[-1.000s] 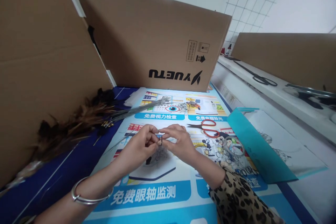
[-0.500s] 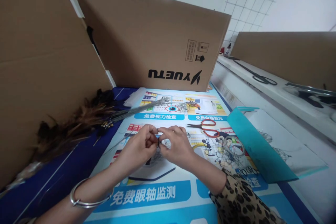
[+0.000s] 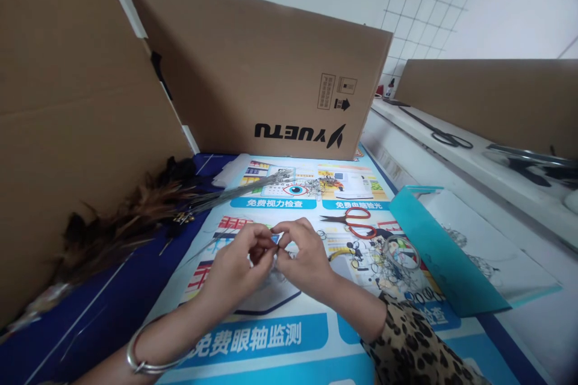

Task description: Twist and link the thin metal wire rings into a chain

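My left hand (image 3: 237,264) and my right hand (image 3: 300,255) meet fingertip to fingertip above a printed poster (image 3: 271,337) on the table. Both pinch a very small dark part between thumb and forefinger; what it is I cannot make out. A silver bangle (image 3: 149,361) sits on my left wrist, and a leopard-print sleeve (image 3: 415,343) covers my right forearm. A heap of small metal rings (image 3: 383,261) lies just right of my right hand.
Red-handled scissors (image 3: 356,222) lie beyond my hands. A bundle of brown feathers on wires (image 3: 135,216) lies at the left. Cardboard walls (image 3: 253,66) stand behind and left. A teal folder (image 3: 433,252) leans at the right, beside a white ledge with black scissors (image 3: 445,135).
My hands have drawn slightly closer together and dropped a little toward me; the pinch on the small part has stayed. The view has tilted slightly.
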`<action>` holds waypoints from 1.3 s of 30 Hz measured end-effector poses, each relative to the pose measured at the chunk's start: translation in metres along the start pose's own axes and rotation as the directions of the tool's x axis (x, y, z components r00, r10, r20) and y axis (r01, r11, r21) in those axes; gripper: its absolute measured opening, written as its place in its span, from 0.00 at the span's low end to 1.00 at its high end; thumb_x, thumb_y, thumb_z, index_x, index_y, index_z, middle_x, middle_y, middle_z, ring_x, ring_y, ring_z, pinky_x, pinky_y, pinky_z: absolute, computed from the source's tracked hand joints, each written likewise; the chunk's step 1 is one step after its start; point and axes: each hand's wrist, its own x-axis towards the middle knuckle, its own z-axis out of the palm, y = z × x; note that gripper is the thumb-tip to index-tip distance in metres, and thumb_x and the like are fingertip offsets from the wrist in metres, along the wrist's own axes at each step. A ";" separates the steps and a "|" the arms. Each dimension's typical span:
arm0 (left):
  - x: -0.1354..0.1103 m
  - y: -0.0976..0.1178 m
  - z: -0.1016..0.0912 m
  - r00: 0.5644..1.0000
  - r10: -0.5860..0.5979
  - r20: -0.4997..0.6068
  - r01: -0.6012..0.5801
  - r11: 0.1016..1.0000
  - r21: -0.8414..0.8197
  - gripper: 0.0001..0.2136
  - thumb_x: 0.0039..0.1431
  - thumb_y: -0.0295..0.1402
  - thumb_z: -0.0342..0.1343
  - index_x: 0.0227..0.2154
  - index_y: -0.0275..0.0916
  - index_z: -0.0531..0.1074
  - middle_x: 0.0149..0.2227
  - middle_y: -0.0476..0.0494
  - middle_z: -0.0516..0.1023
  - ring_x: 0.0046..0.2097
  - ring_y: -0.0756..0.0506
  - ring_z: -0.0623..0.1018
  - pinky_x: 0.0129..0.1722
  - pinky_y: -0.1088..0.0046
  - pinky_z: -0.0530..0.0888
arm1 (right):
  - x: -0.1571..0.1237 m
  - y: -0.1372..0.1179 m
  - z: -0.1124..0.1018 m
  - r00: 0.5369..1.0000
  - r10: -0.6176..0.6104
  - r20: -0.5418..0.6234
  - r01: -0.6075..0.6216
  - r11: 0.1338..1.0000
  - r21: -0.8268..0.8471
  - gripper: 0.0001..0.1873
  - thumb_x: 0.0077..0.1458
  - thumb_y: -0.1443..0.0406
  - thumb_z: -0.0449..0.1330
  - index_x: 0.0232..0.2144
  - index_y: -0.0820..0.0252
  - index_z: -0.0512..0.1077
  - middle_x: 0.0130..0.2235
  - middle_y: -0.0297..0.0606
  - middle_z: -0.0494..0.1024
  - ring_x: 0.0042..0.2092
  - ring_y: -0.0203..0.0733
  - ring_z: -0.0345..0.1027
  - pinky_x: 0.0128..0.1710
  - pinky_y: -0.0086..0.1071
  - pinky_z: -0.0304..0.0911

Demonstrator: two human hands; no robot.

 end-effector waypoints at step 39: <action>0.002 -0.016 0.009 0.995 -0.053 0.079 0.076 0.944 -0.321 0.08 0.58 0.38 0.52 0.30 0.39 0.70 0.29 0.49 0.73 0.33 0.47 0.72 0.34 0.74 0.68 | 0.013 -0.006 -0.018 0.912 0.387 0.133 -0.407 0.823 0.397 0.11 0.43 0.69 0.60 0.32 0.57 0.67 0.27 0.31 0.73 0.32 0.39 0.69 0.36 0.33 0.63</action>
